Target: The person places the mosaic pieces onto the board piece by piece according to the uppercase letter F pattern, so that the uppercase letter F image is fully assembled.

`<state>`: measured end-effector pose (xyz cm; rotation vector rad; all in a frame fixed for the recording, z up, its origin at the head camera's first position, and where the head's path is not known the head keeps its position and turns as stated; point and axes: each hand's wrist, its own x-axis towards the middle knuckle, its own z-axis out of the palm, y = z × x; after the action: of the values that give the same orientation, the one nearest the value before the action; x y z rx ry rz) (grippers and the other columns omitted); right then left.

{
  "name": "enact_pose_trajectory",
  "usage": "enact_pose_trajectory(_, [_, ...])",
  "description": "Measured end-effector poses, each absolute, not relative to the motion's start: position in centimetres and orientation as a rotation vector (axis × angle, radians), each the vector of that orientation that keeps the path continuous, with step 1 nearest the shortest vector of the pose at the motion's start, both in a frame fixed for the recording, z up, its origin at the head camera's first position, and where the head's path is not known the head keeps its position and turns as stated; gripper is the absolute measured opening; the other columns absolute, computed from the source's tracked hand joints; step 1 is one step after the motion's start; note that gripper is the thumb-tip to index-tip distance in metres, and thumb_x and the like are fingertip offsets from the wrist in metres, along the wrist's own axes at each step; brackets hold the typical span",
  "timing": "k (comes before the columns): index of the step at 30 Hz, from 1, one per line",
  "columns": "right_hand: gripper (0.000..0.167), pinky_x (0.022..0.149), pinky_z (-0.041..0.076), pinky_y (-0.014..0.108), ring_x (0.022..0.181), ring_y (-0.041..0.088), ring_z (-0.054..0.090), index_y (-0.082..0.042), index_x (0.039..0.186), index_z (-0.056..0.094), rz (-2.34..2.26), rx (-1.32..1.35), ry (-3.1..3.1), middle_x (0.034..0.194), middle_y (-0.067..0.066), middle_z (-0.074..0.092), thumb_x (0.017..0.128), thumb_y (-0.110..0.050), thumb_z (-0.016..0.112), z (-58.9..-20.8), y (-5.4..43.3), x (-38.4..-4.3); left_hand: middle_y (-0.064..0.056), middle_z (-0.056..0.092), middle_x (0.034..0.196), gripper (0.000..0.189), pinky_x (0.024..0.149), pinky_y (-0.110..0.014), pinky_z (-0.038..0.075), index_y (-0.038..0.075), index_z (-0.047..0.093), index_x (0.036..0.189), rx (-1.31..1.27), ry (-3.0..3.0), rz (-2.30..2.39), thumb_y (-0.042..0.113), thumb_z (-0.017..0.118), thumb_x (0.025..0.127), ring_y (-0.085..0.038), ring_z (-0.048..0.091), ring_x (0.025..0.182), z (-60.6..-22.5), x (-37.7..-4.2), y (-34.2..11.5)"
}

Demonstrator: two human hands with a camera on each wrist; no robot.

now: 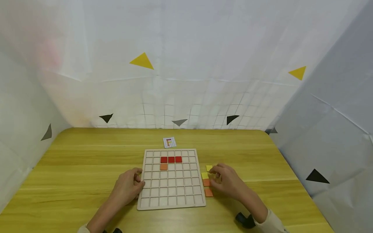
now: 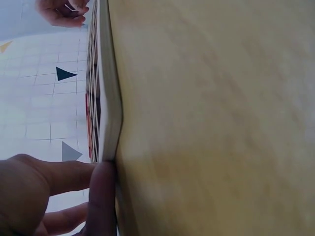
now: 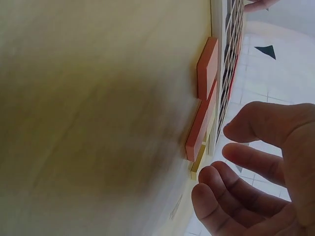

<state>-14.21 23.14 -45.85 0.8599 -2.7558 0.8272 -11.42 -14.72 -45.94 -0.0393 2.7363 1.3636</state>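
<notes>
In the head view a pale wooden grid board (image 1: 172, 192) lies on the table, with three red square tiles (image 1: 171, 159) in a row and one orange tile (image 1: 163, 166) below the leftmost. My left hand (image 1: 126, 186) holds the board's left edge, its thumb at the front left corner in the left wrist view. Beside the board's right edge are two yellow tiles (image 1: 205, 175) and two orange tiles (image 1: 209, 193). Over these hovers my right hand (image 1: 228, 181), thumb and fingers bent and spread apart. Nothing sits between its fingertips in the right wrist view.
A small card (image 1: 169, 142) printed with a coloured grid pattern lies behind the board. The wooden table (image 1: 87, 155) ends at a white sheet (image 1: 186, 81) marked with triangles, which also closes off both sides. Black straps (image 1: 245, 220) show near the wrists.
</notes>
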Motion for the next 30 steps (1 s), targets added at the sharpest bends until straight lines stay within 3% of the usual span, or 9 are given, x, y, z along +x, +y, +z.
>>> enact_pose_trajectory(11, [0.023,0.062,0.052,0.022,0.073,0.01,0.056,-0.005,0.098,0.073,0.796,0.859,-2.851,0.088,-0.001,0.061,0.076,-0.005,0.081,-46.09,23.51,-13.84,-0.006,0.059,0.084,0.046,0.044,-0.028,0.053,-0.008,0.059,0.128,-0.054,2.712,1.37,-0.002,0.073,0.085,-0.014,0.059,0.063,-45.85,-11.44,-14.79])
enact_pose_trajectory(20, [0.024,0.06,0.05,0.022,0.071,0.007,0.054,-0.006,0.094,0.072,0.817,0.921,-2.813,0.086,-0.002,0.061,0.072,0.002,0.08,-46.42,23.42,-13.84,-0.006,0.059,0.084,0.046,0.044,-0.027,0.053,-0.008,0.059,0.127,-0.044,2.724,1.377,-0.002,0.073,0.084,-0.014,0.059,0.063,-45.95,-11.38,-14.82])
enact_pose_trajectory(30, [0.022,0.058,0.046,0.021,0.069,0.009,0.05,-0.01,0.091,0.071,0.833,0.847,-2.833,0.08,-0.006,0.054,0.071,-0.001,0.078,-46.73,23.44,-13.73,-0.006,0.059,0.084,0.046,0.044,-0.027,0.053,-0.008,0.059,0.127,-0.035,2.722,1.392,-0.002,0.073,0.084,-0.014,0.06,0.063,-46.0,-11.4,-14.79])
